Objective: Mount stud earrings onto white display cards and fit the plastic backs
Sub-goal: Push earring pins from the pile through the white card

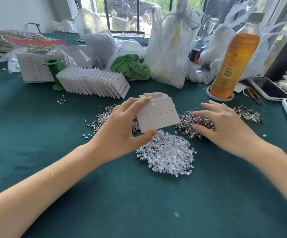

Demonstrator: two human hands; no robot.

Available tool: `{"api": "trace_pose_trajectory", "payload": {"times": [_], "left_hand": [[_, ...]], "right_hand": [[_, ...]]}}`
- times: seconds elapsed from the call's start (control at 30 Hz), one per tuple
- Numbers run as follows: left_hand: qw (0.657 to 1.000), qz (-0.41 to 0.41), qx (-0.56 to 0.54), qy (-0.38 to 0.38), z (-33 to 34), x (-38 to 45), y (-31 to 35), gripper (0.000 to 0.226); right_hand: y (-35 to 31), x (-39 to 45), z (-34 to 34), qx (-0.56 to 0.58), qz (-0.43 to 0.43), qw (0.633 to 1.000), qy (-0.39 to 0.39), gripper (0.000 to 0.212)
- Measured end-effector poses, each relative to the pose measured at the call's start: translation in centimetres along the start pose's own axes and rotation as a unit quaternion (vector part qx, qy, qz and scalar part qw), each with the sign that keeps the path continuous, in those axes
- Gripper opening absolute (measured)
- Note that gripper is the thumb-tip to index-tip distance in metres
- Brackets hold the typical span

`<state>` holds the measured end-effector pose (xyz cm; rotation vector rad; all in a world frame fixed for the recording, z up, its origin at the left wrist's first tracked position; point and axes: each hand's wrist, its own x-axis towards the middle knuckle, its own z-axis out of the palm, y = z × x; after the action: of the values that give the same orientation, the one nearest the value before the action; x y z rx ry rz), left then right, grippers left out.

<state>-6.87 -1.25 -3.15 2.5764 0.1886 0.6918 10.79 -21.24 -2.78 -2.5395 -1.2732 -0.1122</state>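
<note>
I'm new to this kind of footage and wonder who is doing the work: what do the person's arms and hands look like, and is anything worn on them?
Two bare human arms reach in from the bottom edge. The left hand and the right hand wear no gloves, and no rings, watch or bracelet show. No sleeves are visible; both forearms are uncovered as far as the picture shows. The fingernails look short and unpainted.

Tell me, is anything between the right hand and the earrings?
No. The right hand is already over the earrings, fingertips touching the pile, nothing between. The left hand holds the card just beside it.
</note>
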Motion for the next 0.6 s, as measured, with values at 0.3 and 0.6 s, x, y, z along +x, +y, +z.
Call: {"api": "trace_pose_trajectory", "payload": {"times": [0.3, 0.6], "left_hand": [[1.0, -0.013, 0.004, 0.0, 0.1, -0.1, -0.2, 0.074], [1.0, -0.001, 0.014, -0.011, 0.2, -0.3, 0.2, 0.073]], "right_hand": [[-0.5, 0.0, -0.3, 0.032, -0.034, 0.998, 0.045, 0.007], [-0.1, 0.3, -1.9, 0.197, 0.012, 0.977, 0.082, 0.013]]}}
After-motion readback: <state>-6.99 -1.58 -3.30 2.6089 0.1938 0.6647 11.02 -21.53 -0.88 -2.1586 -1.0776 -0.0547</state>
